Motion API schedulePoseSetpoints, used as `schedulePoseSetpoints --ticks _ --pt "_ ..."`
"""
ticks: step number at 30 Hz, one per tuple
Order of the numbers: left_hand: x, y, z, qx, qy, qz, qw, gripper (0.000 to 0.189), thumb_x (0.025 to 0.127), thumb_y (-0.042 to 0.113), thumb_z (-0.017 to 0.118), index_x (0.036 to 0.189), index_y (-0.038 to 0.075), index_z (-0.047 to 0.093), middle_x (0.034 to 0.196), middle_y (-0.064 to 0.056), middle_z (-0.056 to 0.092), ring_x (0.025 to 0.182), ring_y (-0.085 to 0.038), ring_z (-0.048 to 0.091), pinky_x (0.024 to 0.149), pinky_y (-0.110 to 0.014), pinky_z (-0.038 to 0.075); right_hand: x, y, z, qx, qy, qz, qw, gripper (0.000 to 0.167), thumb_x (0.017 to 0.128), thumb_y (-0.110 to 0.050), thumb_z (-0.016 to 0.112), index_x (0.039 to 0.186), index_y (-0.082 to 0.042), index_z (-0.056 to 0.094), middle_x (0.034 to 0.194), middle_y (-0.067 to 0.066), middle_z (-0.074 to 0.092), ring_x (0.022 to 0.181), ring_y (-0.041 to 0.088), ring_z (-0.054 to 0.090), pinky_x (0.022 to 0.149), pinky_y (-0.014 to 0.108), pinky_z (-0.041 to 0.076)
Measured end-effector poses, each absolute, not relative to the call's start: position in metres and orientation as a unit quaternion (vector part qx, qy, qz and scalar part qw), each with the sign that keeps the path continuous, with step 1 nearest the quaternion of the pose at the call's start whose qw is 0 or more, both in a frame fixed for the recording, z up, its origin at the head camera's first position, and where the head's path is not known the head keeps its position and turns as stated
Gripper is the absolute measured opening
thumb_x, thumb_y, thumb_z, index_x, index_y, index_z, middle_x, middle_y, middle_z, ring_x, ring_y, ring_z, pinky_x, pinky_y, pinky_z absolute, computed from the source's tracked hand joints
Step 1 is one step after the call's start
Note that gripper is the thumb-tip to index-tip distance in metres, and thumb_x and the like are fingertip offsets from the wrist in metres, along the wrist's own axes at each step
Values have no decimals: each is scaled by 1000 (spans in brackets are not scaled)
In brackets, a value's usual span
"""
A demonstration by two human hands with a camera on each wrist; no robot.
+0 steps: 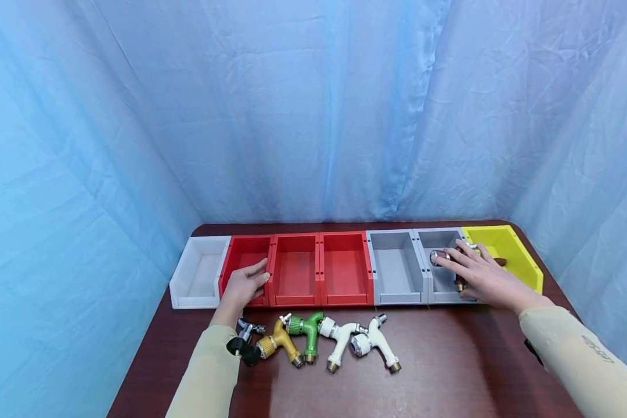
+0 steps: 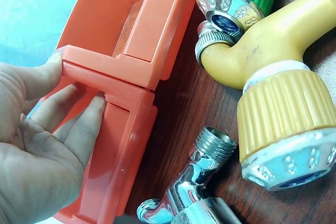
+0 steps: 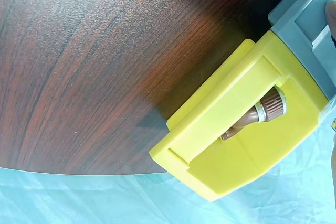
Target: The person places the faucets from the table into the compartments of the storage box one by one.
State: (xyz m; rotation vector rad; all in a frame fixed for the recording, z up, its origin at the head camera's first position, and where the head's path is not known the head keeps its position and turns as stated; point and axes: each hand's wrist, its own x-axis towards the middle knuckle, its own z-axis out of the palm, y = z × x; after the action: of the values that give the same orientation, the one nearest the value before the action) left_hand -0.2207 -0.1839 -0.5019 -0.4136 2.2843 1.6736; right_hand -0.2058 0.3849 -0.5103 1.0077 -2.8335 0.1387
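Observation:
My left hand [image 1: 245, 284] is at the left red bin [image 1: 248, 247], in the row across the table. In the left wrist view its thumb [image 2: 50, 74] lies on the rim and its fingers reach inside, pinching the wall shared with the neighbouring red bin [image 2: 113, 9]. My right hand [image 1: 483, 276] holds a brown tap [image 1: 440, 258] over the right grey bin [image 1: 439, 237], its brass-coloured threaded end pointing down. Another brown tap [image 3: 270, 106] lies inside the yellow bin [image 3: 220, 114] at the row's right end. The right wrist view shows little of the right hand.
In front of the bins lie a chrome tap [image 1: 247, 331], a yellow tap [image 1: 281, 339], a green tap [image 1: 309, 334] and two white taps [image 1: 342, 337]. A white bin [image 1: 198, 302] ends the row on the left. Blue curtains [image 1: 313, 116] hang behind the table.

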Motion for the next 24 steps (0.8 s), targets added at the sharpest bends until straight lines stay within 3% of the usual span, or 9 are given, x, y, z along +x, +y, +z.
schedulePoseSetpoints --ticks 24 --pt "-220 -185 -501 -141 792 578 138 56 101 25 66 154 27 48 152 -9 53 136 -34 55 102 -47 53 -213 383 -506 325 -943 65 16 106 70 -14 94 159 -25 38 156 16 44 145 54 28 118 73 16"
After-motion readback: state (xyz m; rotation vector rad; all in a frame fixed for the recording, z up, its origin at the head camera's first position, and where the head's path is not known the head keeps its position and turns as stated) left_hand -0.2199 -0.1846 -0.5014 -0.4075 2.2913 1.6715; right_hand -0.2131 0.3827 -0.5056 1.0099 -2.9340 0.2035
